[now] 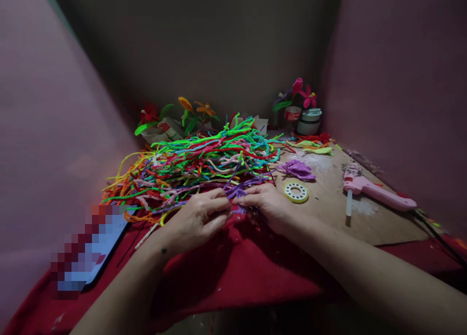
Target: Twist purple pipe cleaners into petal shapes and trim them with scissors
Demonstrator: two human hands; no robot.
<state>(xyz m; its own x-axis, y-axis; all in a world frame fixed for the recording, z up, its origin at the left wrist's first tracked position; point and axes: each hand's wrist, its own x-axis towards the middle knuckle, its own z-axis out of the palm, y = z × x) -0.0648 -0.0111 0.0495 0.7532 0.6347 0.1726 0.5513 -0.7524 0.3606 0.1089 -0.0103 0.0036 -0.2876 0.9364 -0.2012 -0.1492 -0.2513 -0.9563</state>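
Table (328, 213): wood, red cloth (237, 267) under both hands.
Left hand (197, 220): pinching purple stem (238, 195).
Right hand (268, 206): pinching same stem, pile (197, 165) beyond.

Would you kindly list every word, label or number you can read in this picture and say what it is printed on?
None can be read.
Red-labelled jar: print too small and blurred.
Red-and-white packet behind the pipe cleaner pile: markings illegible.
Phone on the red cloth: screen blurred out.
Pink glue gun and yellow ring: no visible text.
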